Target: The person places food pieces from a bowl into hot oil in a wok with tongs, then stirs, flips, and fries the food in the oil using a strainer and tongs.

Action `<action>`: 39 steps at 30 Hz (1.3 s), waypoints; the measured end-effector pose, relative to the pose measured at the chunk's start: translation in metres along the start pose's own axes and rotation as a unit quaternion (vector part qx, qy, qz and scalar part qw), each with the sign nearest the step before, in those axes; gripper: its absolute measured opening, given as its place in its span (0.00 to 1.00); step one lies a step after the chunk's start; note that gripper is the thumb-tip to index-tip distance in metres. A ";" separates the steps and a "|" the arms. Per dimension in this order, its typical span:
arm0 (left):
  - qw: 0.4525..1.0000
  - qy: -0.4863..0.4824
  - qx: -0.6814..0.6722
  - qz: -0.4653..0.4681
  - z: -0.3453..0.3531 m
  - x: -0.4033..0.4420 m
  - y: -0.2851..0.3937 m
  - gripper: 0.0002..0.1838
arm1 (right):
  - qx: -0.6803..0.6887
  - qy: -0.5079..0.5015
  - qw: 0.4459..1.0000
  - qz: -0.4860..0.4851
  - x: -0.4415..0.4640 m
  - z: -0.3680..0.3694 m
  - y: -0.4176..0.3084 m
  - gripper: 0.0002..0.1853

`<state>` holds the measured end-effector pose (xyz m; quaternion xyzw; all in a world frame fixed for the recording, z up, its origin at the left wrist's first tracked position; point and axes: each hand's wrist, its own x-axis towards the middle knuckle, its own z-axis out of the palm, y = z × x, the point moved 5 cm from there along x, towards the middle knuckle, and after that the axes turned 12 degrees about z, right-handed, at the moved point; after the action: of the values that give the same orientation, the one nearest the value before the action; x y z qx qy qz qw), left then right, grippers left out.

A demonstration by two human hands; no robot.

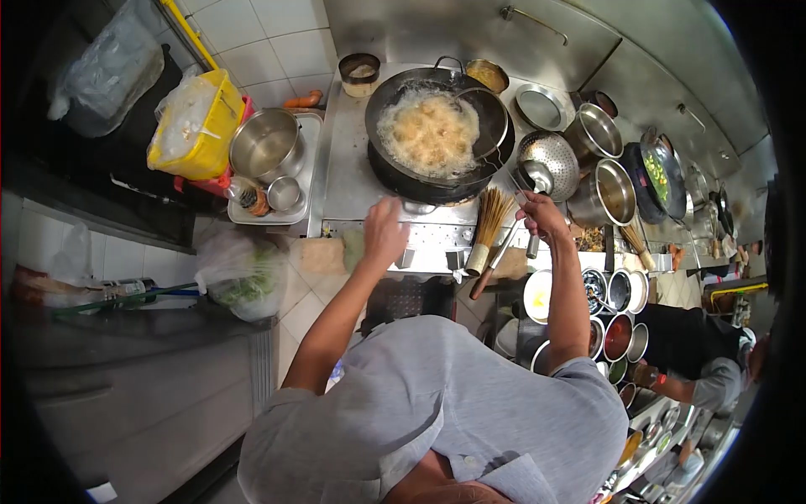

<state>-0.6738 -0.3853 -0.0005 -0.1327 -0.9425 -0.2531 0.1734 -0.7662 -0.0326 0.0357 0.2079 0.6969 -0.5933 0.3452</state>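
Note:
A black wok [395,160] stands on the stove, full of bubbling oil with golden pieces frying [428,133]. My right hand [544,215] is closed around the thin wire handle of a round strainer [489,113], whose dark bowl leans in the wok's right side. Just in front of the wok, over the stove's front edge, hovers my left hand [384,231]; its fingers are blurred, and I see nothing held in it. Between my hands lie a bamboo wok brush [489,225] and a wooden-handled tool [495,262]. A perforated ladle [550,160] sits right of the wok.
Steel pots [603,197] stand to the right, before a second wok [659,172] with green food. Several seasoning bowls [619,336] are by my right arm. On the left are a yellow basket [206,126] and a tray [306,181]. Another person [697,357] works at right.

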 end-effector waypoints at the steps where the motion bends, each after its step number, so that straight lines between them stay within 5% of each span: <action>1: 0.998 -0.005 0.050 -0.048 0.004 -0.022 -0.023 0.34 | 0.003 -0.002 1.000 0.000 0.001 0.000 0.003 0.24; 7: 0.934 -0.097 0.084 -0.334 0.024 -0.121 -0.112 0.40 | 0.069 -0.101 0.992 0.024 0.013 0.024 0.019 0.20; 10: 0.918 -0.159 0.009 -0.363 0.052 -0.143 -0.131 0.40 | 0.084 -0.149 0.985 0.027 0.013 0.046 0.020 0.20; 20: 0.919 -0.126 0.038 -0.372 0.063 -0.141 -0.136 0.38 | 0.304 -0.270 0.913 0.028 0.018 0.086 0.035 0.19; 28: 0.934 -0.108 0.053 -0.335 0.064 -0.144 -0.135 0.36 | 0.271 -0.194 0.943 -0.013 0.001 0.070 0.011 0.16; 31: 0.934 -0.115 0.045 -0.336 0.062 -0.143 -0.133 0.36 | 0.148 -0.062 0.986 -0.044 0.007 0.054 -0.004 0.20; 39: 0.930 -0.130 0.037 -0.341 0.065 -0.145 -0.136 0.36 | -0.052 0.069 0.991 -0.101 -0.003 0.063 -0.031 0.26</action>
<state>-0.6055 -0.4888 -0.1689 0.1713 -0.9540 -0.2424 -0.0427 -0.7707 -0.0998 0.0554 0.1587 0.7663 -0.5726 0.2445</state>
